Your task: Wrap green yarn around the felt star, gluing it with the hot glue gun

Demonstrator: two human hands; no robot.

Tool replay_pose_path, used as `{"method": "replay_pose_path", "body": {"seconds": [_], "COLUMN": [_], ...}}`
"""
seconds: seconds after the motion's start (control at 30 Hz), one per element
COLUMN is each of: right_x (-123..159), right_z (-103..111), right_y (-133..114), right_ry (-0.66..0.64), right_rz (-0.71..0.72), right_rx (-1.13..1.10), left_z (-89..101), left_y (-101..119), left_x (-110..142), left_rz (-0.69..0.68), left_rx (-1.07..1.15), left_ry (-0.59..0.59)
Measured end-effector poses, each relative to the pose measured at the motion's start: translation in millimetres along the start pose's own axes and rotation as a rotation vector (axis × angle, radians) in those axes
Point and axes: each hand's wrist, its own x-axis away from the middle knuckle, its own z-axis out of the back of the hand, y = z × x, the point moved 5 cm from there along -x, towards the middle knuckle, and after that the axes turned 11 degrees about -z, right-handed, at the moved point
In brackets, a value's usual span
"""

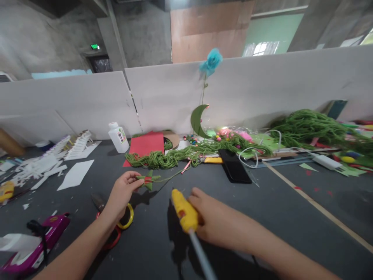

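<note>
My left hand pinches a small green craft piece with a red band, held a little above the dark table. A strand of green yarn runs from that piece toward the yarn pile. In my right hand is a yellow hot glue gun, its nozzle pointing away from me and a long pale glue stick sticking out of its back. The nozzle is apart from the green piece. Under my left forearm lie scissors with red and yellow handles, partly hidden.
Green yarn, red paper, a black phone and a yellow cutter lie along the back. A white bottle and a green crescent with a blue flower stand there. At left is a purple power strip.
</note>
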Motion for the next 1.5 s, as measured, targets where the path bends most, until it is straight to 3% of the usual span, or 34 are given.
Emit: {"method": "replay_pose_path", "body": {"seconds": [0.1,0.17,0.27,0.33,0.43,0.6,0.87,1.07,1.37,1.5], "right_x": [-4,-12,-32,-43,-44,-35,-29,-23,-18,-21], "right_z": [33,40,16,-7,-24,-21,-25,-13,-8,-18], "right_y": [8,9,9,10,11,11,16,24,10,-1], "right_ry": [0.193,0.326,0.257,0.173,0.156,0.2,0.306,0.425,0.438,0.346], "right_rz": [-0.072,-0.035,0.021,-0.045,-0.134,-0.227,-0.313,-0.229,-0.155,-0.108], "right_rx": [-0.229,-0.476,-0.854,-0.959,-0.954,-0.812,-0.856,-0.789,-0.676,-0.601], "left_z": [-7.5,-20.7,-40.4,-47.1,-46.9,-40.1,-38.7,-41.6,-43.9,-45.9], "left_y": [4,8,14,16,13,7,-3,-1,-5,-7], "left_x": [10,19,31,34,34,27,27,30,34,34], "left_rz": [0.037,0.051,0.039,0.018,0.001,0.021,0.262,0.314,0.379,0.404], "left_rx": [0.037,0.062,0.079,0.067,0.03,0.038,0.343,0.465,0.46,0.587], "left_ry": [-0.078,-0.154,-0.227,-0.226,-0.187,-0.168,-0.22,-0.264,-0.195,-0.108]}}
